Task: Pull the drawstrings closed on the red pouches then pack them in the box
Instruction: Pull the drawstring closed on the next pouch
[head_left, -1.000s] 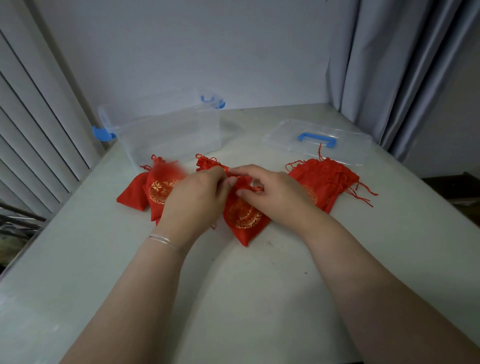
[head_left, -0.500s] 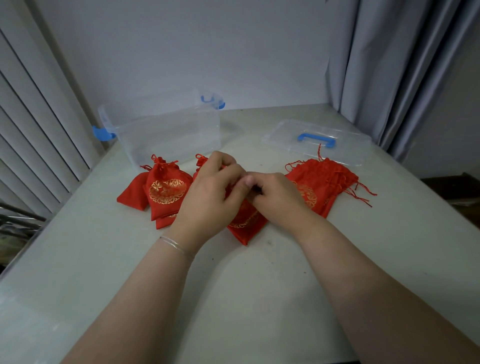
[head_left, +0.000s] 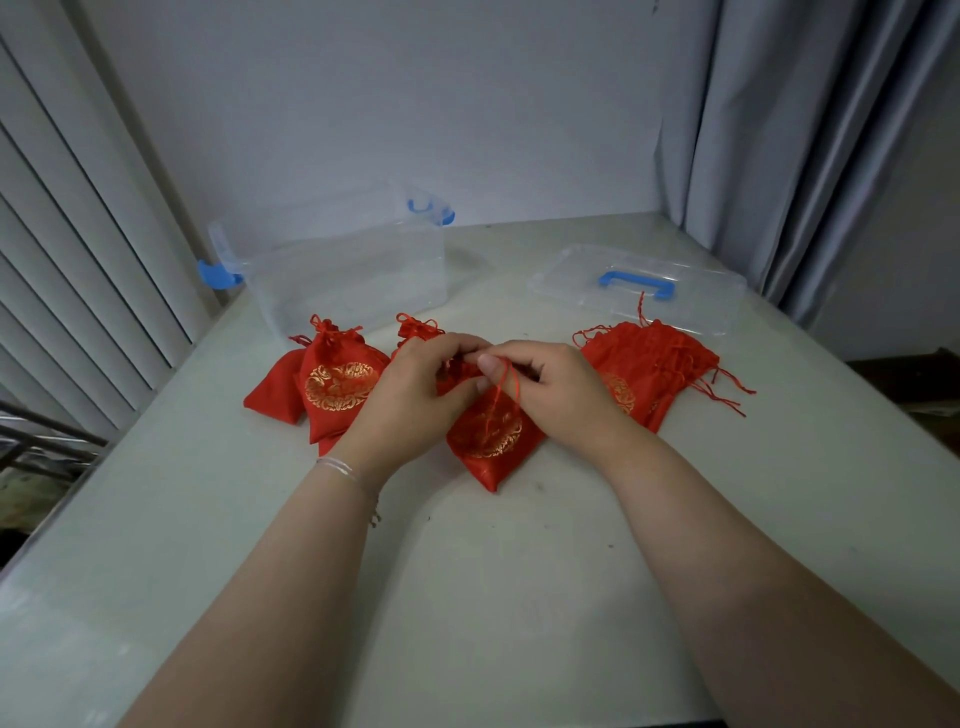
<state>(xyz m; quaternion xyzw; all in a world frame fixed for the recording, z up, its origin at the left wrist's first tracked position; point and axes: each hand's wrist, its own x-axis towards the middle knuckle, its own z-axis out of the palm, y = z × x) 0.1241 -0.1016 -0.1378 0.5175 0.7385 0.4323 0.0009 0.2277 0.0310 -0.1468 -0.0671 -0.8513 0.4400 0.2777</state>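
A red pouch (head_left: 488, 441) with a gold emblem lies at the table's middle, its mouth under my hands. My left hand (head_left: 415, 395) grips the pouch's gathered top. My right hand (head_left: 545, 384) pinches its thin red drawstring (head_left: 501, 395), which loops down over the pouch. To the left lie closed pouches (head_left: 337, 384), one on top with its neck cinched. A stack of flat pouches (head_left: 649, 364) with loose strings lies to the right. The clear plastic box (head_left: 337, 270) with blue latches stands open behind the left pouches, nothing visible inside.
The box's clear lid (head_left: 639, 291) with a blue handle lies flat at the back right. Grey curtains (head_left: 779, 130) hang at the right, blinds (head_left: 78, 234) at the left. The pale table (head_left: 467, 571) has bare surface in front of the pouches.
The middle pouch has shifted slightly toward me, showing more of its emblem. My right hand has drawn a loop of drawstring out, while my left hand keeps hold of the pouch top.
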